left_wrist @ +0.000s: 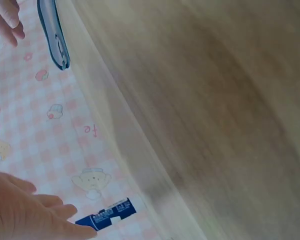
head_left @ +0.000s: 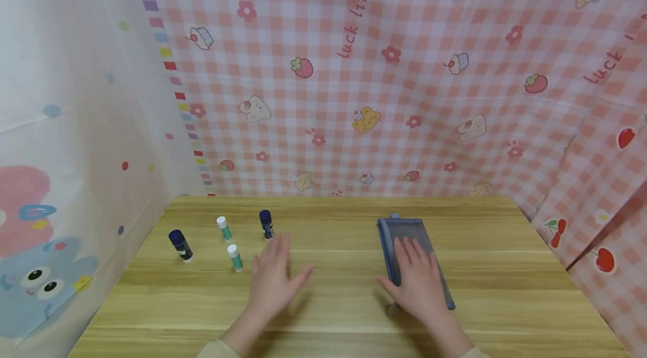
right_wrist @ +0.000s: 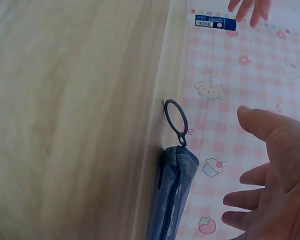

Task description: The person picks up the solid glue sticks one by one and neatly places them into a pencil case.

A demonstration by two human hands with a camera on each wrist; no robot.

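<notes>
Four capped tubes (head_left: 235, 258) stand apart on the table's (head_left: 333, 324) left, flat bases probably steadying them; the soft zip pouch (head_left: 403, 231) lies flat at right. Left hand (head_left: 273, 279) hangs near one tube, right hand (head_left: 417, 282) above the pouch, fingers extended, grasping nothing. Cloth (head_left: 328, 94) reads "luck life"; tube labels are illegible.
</notes>
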